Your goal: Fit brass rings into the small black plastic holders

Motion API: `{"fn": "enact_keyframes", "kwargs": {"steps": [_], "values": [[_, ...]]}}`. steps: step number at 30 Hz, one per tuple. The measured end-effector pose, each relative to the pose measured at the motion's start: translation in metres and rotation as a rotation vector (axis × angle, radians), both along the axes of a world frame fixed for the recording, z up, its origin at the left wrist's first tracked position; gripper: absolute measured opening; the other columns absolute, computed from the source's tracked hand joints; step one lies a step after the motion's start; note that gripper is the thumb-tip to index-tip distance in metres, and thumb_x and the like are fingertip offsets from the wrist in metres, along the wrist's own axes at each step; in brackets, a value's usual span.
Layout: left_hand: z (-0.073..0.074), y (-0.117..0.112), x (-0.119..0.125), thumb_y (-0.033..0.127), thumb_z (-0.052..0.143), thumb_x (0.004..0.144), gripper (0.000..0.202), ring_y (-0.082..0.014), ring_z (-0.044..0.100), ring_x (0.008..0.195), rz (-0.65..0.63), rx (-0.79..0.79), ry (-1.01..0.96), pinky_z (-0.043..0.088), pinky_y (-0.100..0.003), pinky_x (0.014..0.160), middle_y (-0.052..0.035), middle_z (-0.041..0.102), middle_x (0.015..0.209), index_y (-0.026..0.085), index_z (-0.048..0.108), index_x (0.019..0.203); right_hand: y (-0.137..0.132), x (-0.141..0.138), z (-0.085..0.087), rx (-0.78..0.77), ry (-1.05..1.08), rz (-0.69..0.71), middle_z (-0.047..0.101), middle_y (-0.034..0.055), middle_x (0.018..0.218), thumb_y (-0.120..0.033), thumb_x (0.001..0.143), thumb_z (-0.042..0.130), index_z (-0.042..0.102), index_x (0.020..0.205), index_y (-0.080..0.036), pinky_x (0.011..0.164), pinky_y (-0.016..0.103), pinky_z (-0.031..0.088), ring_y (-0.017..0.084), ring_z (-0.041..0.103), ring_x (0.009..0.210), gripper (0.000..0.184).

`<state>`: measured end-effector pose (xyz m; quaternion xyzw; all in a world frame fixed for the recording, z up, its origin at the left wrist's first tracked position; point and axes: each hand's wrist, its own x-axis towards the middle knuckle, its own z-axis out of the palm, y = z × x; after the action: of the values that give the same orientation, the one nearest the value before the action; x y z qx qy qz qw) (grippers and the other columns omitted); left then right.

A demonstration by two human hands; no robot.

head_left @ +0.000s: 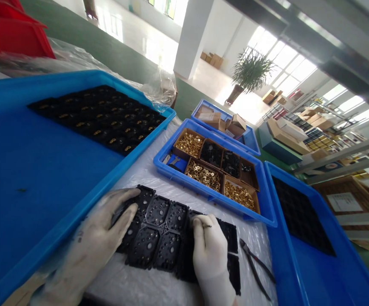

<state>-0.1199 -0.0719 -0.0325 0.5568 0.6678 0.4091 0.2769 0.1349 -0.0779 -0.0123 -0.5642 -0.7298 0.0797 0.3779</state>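
Note:
Black square plastic housings (158, 211), with small holes and metal dots, lie in two rows on the plastic-wrapped table. My gloved left hand (98, 229) is at the left end of the rows, its thumb and forefinger around the edge of a dark housing; the other fingers are hidden. Over the right part of the rows, my gloved right hand (210, 246) is closed in a pinch. A tiny dark tip shows at its fingers, too small to name. Black-handled cutting pliers (257, 265) lie to the right of this hand, apart from it.
Beyond the housings stands a blue tray (215, 198) with cardboard boxes of brass pieces (203, 175) and black parts (212, 153). A large blue tray (114, 187) at left holds rows of black parts with brass pieces. Another blue tray (291, 263) is at right.

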Motion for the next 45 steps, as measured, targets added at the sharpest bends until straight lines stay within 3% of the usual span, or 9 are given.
{"fn": "enact_keyframes", "kwargs": {"steps": [7, 11, 16, 21, 25, 30, 37, 42, 45], "values": [[0.002, 0.000, 0.000, 0.053, 0.050, 0.099, 0.041, -0.0257, 0.063, 0.123, -0.012, 0.002, -0.020, 0.045, -0.043, 0.119, -0.0050, 0.068, 0.130, 0.027, 0.068, 0.125, -0.004, -0.001, 0.000, 0.011, 0.060, -0.022, 0.067, 0.0027, 0.091, -0.020, 0.109, 0.046, 0.068, 0.103, -0.023, 0.078, 0.029, 0.050, 0.018, 0.066, 0.086, 0.022], [0.001, 0.000, -0.001, 0.053, 0.052, 0.098, 0.042, -0.0265, 0.062, 0.124, -0.010, 0.003, -0.008, 0.046, -0.045, 0.118, -0.0050, 0.068, 0.130, 0.027, 0.067, 0.127, -0.003, -0.001, -0.002, 0.022, -0.032, 0.022, 0.063, 0.0014, 0.079, -0.022, 0.108, 0.049, 0.066, 0.091, -0.022, 0.069, 0.029, 0.048, 0.018, 0.063, 0.074, 0.024], [0.000, -0.001, -0.001, 0.056, 0.054, 0.096, 0.043, -0.0290, 0.062, 0.124, -0.008, -0.003, -0.050, 0.045, -0.050, 0.119, -0.0055, 0.068, 0.131, 0.028, 0.068, 0.126, -0.008, -0.002, 0.001, 0.014, 0.055, -0.008, 0.065, 0.0019, 0.089, -0.019, 0.109, 0.046, 0.068, 0.103, -0.023, 0.076, 0.028, 0.050, 0.017, 0.065, 0.083, 0.022], [0.000, 0.000, 0.000, 0.056, 0.054, 0.097, 0.044, -0.0290, 0.061, 0.125, -0.007, 0.012, -0.041, 0.044, -0.051, 0.118, -0.0057, 0.067, 0.131, 0.027, 0.068, 0.127, -0.009, -0.005, -0.001, 0.023, -0.036, 0.047, 0.061, 0.0012, 0.080, -0.022, 0.108, 0.048, 0.066, 0.092, -0.022, 0.070, 0.029, 0.048, 0.018, 0.062, 0.076, 0.024], [-0.002, 0.000, -0.001, 0.056, 0.053, 0.098, 0.043, -0.0283, 0.061, 0.124, -0.015, 0.030, -0.062, 0.043, -0.051, 0.119, -0.0052, 0.067, 0.131, 0.028, 0.068, 0.127, -0.011, -0.004, 0.000, 0.012, 0.034, 0.013, 0.065, 0.0019, 0.088, -0.019, 0.109, 0.046, 0.066, 0.102, -0.023, 0.074, 0.028, 0.050, 0.017, 0.065, 0.082, 0.022], [-0.004, -0.001, -0.001, 0.054, 0.054, 0.098, 0.040, -0.0281, 0.061, 0.123, -0.012, 0.042, -0.064, 0.044, -0.051, 0.118, -0.0038, 0.067, 0.130, 0.029, 0.068, 0.126, -0.013, 0.000, -0.003, 0.003, -0.019, 0.014, 0.063, 0.0014, 0.081, -0.023, 0.108, 0.048, 0.066, 0.093, -0.022, 0.070, 0.029, 0.050, 0.018, 0.064, 0.076, 0.024], [-0.002, 0.000, 0.000, 0.054, 0.054, 0.098, 0.038, -0.0276, 0.061, 0.124, -0.010, 0.026, -0.068, 0.045, -0.049, 0.117, -0.0031, 0.067, 0.130, 0.031, 0.068, 0.125, -0.044, 0.015, 0.009, 0.035, 0.099, -0.031, 0.070, 0.0005, 0.092, -0.020, 0.106, 0.052, 0.069, 0.105, -0.026, 0.073, 0.025, 0.053, 0.015, 0.069, 0.081, 0.018], [-0.002, -0.001, 0.000, 0.054, 0.053, 0.099, 0.039, -0.0272, 0.061, 0.123, -0.009, 0.036, -0.044, 0.045, -0.048, 0.117, -0.0035, 0.067, 0.130, 0.030, 0.068, 0.126, -0.053, 0.006, -0.002, -0.005, 0.035, -0.023, 0.065, -0.0001, 0.079, -0.023, 0.107, 0.051, 0.067, 0.091, -0.025, 0.066, 0.025, 0.052, 0.016, 0.066, 0.071, 0.022], [-0.002, -0.002, 0.000, 0.053, 0.054, 0.099, 0.039, -0.0272, 0.061, 0.123, -0.009, 0.033, -0.040, 0.045, -0.047, 0.117, -0.0039, 0.068, 0.129, 0.028, 0.068, 0.125, -0.055, 0.006, -0.008, -0.046, 0.072, -0.005, 0.065, 0.0001, 0.084, -0.022, 0.108, 0.050, 0.068, 0.097, -0.026, 0.066, 0.024, 0.052, 0.015, 0.066, 0.074, 0.021]]}}
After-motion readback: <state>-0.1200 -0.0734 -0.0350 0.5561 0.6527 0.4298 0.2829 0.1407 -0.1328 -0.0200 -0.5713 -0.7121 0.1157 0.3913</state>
